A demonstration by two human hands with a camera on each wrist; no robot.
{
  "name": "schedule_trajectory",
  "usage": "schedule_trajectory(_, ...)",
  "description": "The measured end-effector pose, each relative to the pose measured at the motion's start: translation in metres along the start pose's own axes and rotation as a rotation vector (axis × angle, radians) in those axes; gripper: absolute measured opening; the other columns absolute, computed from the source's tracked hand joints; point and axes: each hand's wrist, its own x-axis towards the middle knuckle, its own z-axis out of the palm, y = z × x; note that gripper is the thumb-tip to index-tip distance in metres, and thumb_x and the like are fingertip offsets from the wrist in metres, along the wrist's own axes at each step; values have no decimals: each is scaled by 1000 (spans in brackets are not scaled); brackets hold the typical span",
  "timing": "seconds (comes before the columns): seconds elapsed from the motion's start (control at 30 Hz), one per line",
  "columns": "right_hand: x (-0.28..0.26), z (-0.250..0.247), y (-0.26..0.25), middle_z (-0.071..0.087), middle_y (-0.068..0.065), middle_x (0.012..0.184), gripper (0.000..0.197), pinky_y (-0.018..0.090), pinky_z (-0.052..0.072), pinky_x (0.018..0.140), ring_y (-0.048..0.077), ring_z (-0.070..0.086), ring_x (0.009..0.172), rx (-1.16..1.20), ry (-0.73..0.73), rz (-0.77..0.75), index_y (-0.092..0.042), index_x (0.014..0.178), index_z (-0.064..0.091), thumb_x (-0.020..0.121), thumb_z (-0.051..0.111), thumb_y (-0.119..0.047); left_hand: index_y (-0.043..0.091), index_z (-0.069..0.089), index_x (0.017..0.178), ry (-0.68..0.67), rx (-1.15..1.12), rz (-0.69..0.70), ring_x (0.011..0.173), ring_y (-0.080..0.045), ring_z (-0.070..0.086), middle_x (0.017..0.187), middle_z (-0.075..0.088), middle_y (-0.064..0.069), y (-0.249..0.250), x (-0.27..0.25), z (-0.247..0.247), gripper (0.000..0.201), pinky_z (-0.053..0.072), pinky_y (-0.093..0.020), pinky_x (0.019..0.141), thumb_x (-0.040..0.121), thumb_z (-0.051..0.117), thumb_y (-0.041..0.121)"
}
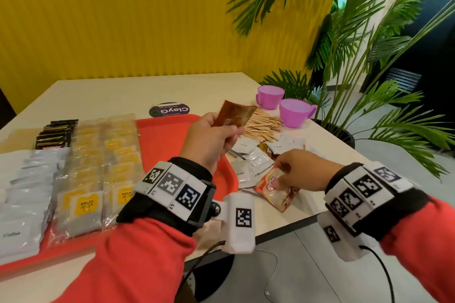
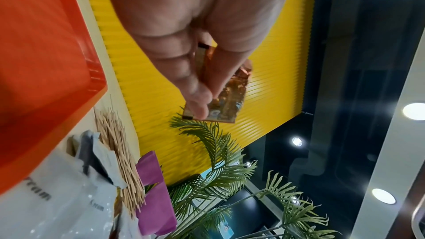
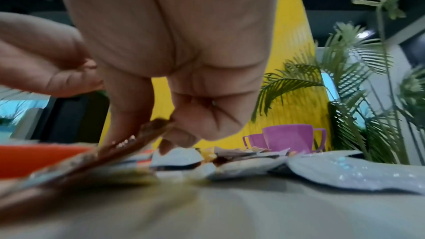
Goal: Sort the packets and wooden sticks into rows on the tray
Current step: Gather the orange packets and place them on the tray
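At right edge of red tray [image 1: 170, 140]: left hand [image 1: 211, 139] raised, thumb and fingers pinching brown packet [image 1: 235, 117] above tray's bare right part. Right hand [image 1: 299, 170] low over tabletop, fingertips pinching orange-brown sachet [image 1: 275, 190] in loose pile.

Done, by judgement: tray's left part filled with rows: white coffee packets [image 1: 22, 204], yellow-label tea bags [image 1: 83, 179], black sachets [image 1: 55, 134].

Left: white creamer packets [image 1: 256, 160], wooden sticks [image 1: 262, 124] heaped off tray, unsorted.

Nearby: two purple cups [image 1: 294, 112] beside sticks, potted palm [image 1: 344, 56] at tabletop's right edge. Nothing blocks tray.
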Motion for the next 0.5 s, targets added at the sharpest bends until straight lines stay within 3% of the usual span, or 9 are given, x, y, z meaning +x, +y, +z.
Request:
schedule_trajectory(0.07,-1,-9,3,61,6,84,28,27,44,67,14,52,72,121,47,4,-1,99,63,84,67,-24,13,58,76,36,33,63,74,-15,54,78,59,-5,-1,0,1,29,44,-20,64,85,51,-13)
schedule_trajectory(0.13,-3,-19,5,60,11,78,26,27,42,65,18,53,72,286,124,6,2,89,61,85,66,-24,19,61,73,67,71,87,71,-12,52,74,58,1,-2,-1,3,31,43,-23,68,88,53,-8)
schedule_trajectory(0.2,-5,-29,4,65,20,88,25,29,42,65,21,54,73,521,187,6,2,95,62,87,63,-22,23,62,78,56,95,94,73,-12,55,78,61,3,-2,-1,4,28,46,-23,67,90,55,-1)
schedule_trajectory(0.3,-8,-43,-6,65,14,93,10,21,42,54,16,55,72,907,190,8,-6,97,60,93,54,-13,23,63,80,67,165,137,74,-13,57,82,63,0,-5,0,5,31,46,-19,64,90,52,-4)
schedule_trajectory(0.43,-5,-50,-18,65,9,86,9,14,41,42,13,54,65,1223,166,4,-8,98,56,95,48,-8,29,69,71,142,255,191,79,-13,55,83,65,1,-8,5,2,41,47,-27,78,88,54,-5)
schedule_trajectory(0.5,-3,-50,-22,63,5,75,11,14,40,42,8,52,54,1296,155,18,-10,94,56,96,46,-9,30,70,68,163,254,196,75,-13,56,80,66,4,-7,6,-1,45,47,-27,76,88,52,-7)
